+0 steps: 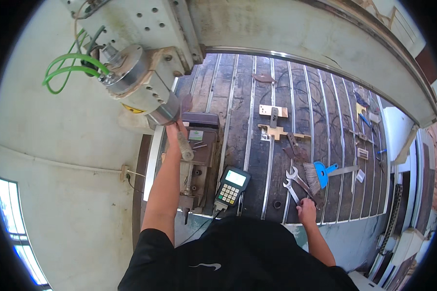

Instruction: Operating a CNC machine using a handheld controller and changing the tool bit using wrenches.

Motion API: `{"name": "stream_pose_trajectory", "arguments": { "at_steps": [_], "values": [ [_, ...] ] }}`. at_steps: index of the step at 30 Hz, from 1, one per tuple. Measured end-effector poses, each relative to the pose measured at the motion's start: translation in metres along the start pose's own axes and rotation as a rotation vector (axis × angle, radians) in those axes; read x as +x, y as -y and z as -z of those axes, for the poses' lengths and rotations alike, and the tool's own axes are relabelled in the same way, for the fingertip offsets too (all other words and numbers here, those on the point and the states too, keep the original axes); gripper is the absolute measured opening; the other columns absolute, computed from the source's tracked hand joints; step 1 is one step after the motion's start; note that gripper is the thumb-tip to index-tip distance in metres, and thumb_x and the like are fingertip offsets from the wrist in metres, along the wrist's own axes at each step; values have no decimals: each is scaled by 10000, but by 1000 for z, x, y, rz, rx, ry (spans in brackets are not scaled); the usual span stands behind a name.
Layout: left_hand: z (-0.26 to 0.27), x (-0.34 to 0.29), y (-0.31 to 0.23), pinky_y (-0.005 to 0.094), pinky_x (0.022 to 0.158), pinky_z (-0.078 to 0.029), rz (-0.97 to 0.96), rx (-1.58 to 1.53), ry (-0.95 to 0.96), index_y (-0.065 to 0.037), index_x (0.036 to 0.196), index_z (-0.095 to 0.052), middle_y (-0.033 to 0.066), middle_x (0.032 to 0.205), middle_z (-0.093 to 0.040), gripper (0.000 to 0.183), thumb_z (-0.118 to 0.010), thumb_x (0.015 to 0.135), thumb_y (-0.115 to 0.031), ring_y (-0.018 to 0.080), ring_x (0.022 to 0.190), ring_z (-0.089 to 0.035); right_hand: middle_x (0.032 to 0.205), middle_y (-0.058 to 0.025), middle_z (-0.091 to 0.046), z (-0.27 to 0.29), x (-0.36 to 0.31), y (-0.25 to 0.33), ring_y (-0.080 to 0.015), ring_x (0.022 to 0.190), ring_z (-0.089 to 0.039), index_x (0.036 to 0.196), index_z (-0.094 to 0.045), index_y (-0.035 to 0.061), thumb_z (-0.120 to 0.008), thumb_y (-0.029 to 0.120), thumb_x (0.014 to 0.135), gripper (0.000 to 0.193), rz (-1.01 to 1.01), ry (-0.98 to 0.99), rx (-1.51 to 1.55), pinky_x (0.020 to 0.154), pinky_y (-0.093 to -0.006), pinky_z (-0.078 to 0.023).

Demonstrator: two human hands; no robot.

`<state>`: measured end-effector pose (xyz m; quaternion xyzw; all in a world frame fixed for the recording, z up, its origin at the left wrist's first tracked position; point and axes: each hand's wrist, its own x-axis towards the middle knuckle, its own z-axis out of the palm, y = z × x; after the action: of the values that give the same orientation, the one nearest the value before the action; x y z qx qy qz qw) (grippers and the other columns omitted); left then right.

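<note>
My left hand (174, 134) is raised to the lower end of a silver machine spindle (162, 110). Its fingers are mostly hidden there, so their grip does not show. Just below that hand appears a grey, rough-looking cylindrical piece (185, 147); whether the hand touches it is unclear. Down on the slotted machine bed, my right hand (307, 212) is closed around the near end of the smaller open-end wrench (291, 191). A larger open-end wrench (301, 180) lies right beside it, its jaw pointing away from me.
Below the spindle stands a brown vise-like block (206, 150) with a threaded rod. A handheld keypad controller (231, 186) rests right of it. A blue-backed brush (319, 175), clamps and brass-coloured plates (274, 132) lie on the bed. The gantry beam (301, 34) crosses overhead.
</note>
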<state>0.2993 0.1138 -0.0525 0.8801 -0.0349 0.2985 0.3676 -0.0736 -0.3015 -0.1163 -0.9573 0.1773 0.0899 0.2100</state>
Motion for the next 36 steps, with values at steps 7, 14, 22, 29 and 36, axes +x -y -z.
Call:
{"name": "stream_pose_trajectory", "arguments": {
  "at_steps": [7,14,22,29,36],
  "values": [
    [7,2,-14,366,640,-429,-111,-54,-120,57,901,-498,164,747,-527,223,-437,885,-157,288,682,-525,936,-183,-486,-2,6,11,-370,893,-491,968,-449,45,-556,-15,631,358,52,-67,23,771,-433,-414],
    [10,3,-24,288,544,-338,206,-502,-7,-26,815,-487,33,689,-463,329,-330,905,-301,148,621,-437,891,-198,-529,8,-7,14,-419,841,-543,974,-461,22,-543,29,647,337,-68,80,-110,721,-466,-447],
    [1,0,8,436,656,-376,-85,-4,-27,-5,857,-501,198,783,-503,94,-505,773,-47,393,768,-479,778,-181,-579,43,12,76,-321,693,-582,1005,-496,18,-497,123,779,249,-78,9,434,619,-396,-447],
    [1,5,-5,448,664,-376,324,-260,84,3,871,-513,217,826,-525,115,-522,760,-25,409,782,-488,817,-160,-519,94,18,264,-331,691,-536,1271,-362,21,-563,109,790,529,737,-141,416,629,-393,-451],
    [6,1,-4,450,674,-381,-17,-81,12,-16,855,-525,211,819,-525,128,-493,731,-20,407,772,-491,753,-66,-511,87,38,312,-219,556,-529,1198,-508,152,-584,20,689,532,1075,-450,512,462,-325,-452]
  ]
}}
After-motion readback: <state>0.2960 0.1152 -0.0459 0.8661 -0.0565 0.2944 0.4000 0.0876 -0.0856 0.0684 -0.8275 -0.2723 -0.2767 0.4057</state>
